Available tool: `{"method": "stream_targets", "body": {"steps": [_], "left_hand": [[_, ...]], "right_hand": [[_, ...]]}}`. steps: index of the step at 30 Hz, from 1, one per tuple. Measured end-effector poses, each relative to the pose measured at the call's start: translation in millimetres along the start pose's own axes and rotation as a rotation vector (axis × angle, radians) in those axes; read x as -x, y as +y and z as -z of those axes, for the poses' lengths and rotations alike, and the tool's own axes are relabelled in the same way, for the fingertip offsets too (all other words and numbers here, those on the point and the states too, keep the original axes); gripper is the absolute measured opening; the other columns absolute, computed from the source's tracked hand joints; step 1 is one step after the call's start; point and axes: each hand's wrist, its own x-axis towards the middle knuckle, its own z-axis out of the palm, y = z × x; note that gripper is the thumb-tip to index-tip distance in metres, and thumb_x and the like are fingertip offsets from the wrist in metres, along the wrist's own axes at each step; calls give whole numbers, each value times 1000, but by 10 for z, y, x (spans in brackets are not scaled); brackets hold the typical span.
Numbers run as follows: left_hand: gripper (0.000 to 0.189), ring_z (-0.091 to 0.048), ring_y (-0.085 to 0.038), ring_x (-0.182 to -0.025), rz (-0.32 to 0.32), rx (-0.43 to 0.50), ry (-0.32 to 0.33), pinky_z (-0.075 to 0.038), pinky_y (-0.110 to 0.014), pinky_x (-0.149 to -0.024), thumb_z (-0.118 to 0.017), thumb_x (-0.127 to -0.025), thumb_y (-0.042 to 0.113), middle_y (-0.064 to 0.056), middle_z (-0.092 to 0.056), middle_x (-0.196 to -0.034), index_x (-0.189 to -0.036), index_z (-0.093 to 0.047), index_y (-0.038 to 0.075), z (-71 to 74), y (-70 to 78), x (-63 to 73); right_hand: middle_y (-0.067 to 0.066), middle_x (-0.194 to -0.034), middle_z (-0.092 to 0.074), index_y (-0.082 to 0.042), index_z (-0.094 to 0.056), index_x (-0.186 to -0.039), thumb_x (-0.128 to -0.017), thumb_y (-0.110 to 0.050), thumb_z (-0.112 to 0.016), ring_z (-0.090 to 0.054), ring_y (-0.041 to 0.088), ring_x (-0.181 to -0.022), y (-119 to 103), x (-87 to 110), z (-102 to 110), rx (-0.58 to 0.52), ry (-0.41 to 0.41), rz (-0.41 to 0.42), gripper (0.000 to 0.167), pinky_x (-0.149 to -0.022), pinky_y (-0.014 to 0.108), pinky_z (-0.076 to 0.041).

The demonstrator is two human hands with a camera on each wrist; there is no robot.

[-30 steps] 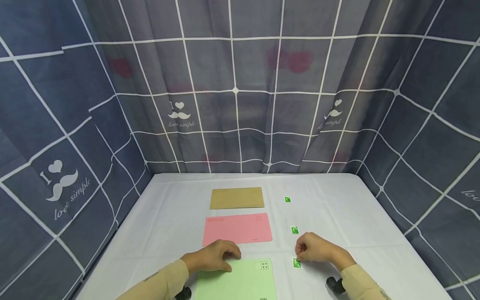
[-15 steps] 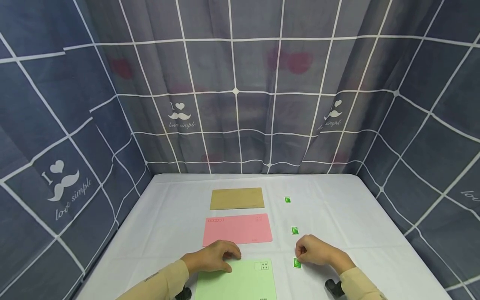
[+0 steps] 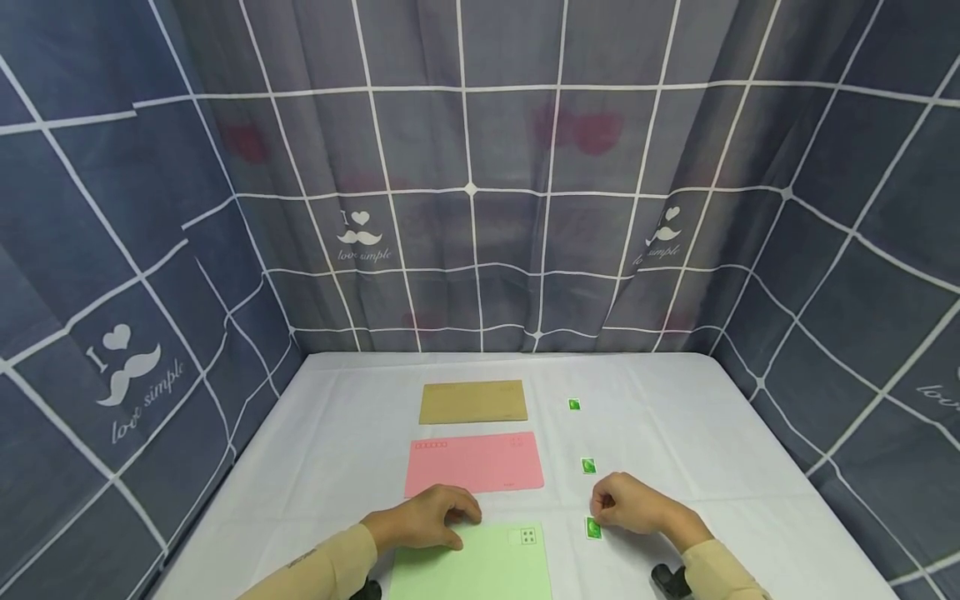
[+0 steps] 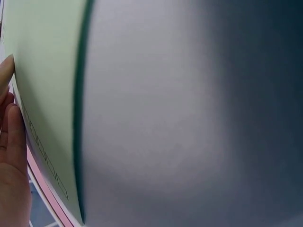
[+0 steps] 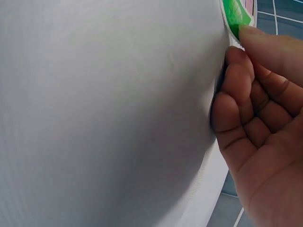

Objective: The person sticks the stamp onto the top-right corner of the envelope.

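My left hand (image 3: 429,518) rests at the upper left of a pale green envelope (image 3: 472,571), its thumb on the paper and its fingers reaching past the far edge. The left wrist view shows that thumb over the green envelope (image 4: 47,71) and the fingers along its edge. To the right, my right hand (image 3: 633,505) pinches the near right corner of a small green stamp (image 3: 593,529) with a white border. Close up, the right thumb tip lies on the stamp (image 5: 235,14), while the other fingers are curled beneath it.
Beyond the green envelope lie a pink envelope (image 3: 474,463) and a tan envelope (image 3: 473,402). Two more green stamps, a middle stamp (image 3: 588,466) and a far stamp (image 3: 574,404), lie to their right on the white tablecloth (image 3: 337,442). Dark checked curtains (image 3: 510,225) enclose the table.
The whole head view has shifted slightly, with the table a little lower in it. Both hands keep nearly the same places on the green envelope and at the stamp.
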Motion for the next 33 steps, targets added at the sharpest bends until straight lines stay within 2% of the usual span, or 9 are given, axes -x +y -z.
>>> {"method": "stream_targets", "body": {"steps": [12,21,28,33], "left_hand": [[32,-60,0,-107,-4,-4,-4,-52,-14,-93,-81,-81,6,13,-64,-117,-110,-72,16,-15,-11,3],[33,-61,-1,-108,4,-17,5,-52,-15,-93,-82,-80,7,12,-65,-116,-110,-73,16,3,6,-8],[33,-60,0,-109,7,-3,4,-51,-14,-93,-82,-80,6,12,-65,-117,-110,-73,15,17,-4,-14],[33,-60,0,-109,-4,-9,5,-51,-13,-93,-82,-80,6,12,-65,-117,-110,-73,16,15,-12,-12]], "right_hand": [[-6,-72,-61,-15,-65,-77,-86,-7,-73,-50,4,-62,32,-37,-19,-57,11,-17,14,-53,20,-42],[-5,-75,-61,-12,-66,-80,-89,-5,-69,-52,4,-64,23,-49,12,-104,19,5,12,-55,20,-45],[-3,-77,-62,-10,-67,-82,-89,0,-65,-51,4,-66,11,-81,21,-101,51,38,12,-55,21,-45],[-3,-79,-63,-10,-67,-84,-92,-4,-66,-51,3,-67,-25,-116,25,-108,47,55,10,-56,20,-45]]}}
